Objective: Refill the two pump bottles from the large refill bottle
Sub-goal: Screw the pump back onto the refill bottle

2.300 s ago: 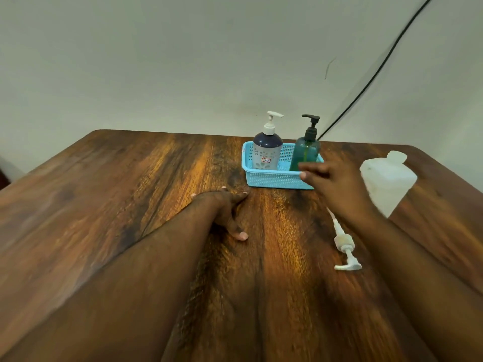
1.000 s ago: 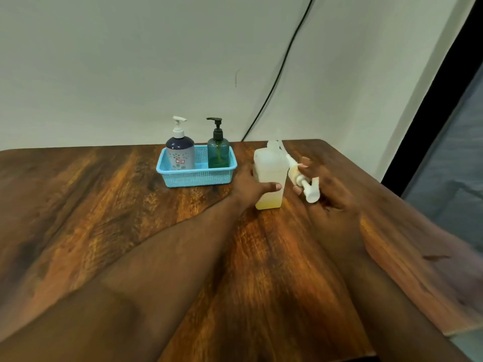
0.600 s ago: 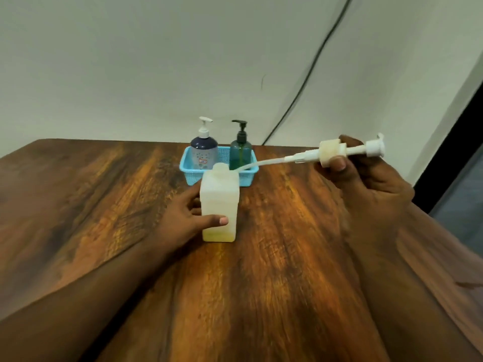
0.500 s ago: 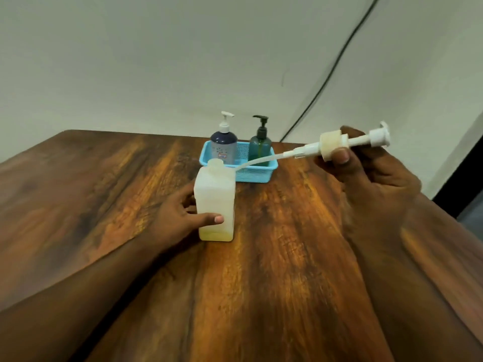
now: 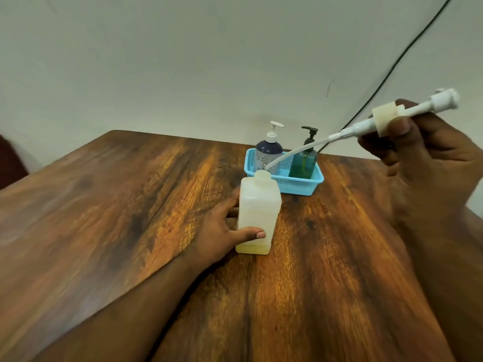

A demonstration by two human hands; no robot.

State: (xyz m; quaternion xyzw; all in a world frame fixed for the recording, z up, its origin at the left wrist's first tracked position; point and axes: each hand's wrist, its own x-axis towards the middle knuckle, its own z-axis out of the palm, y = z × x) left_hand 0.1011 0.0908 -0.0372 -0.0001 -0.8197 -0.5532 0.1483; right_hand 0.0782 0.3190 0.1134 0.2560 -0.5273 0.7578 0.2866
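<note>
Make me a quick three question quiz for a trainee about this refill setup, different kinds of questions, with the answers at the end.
1. True or false: the left hand grips the large refill bottle, which stands upright on the table.
2. Multiple choice: where are the two pump bottles? A) lying on the table B) standing in the blue basket C) in the right hand
3. Fill in: the right hand holds a white ____ with a long dip tube, its tip near the refill bottle's open neck.

Key
1. True.
2. B: the dark blue pump bottle and the green pump bottle stand side by side in it.
3. Pump head.
</note>
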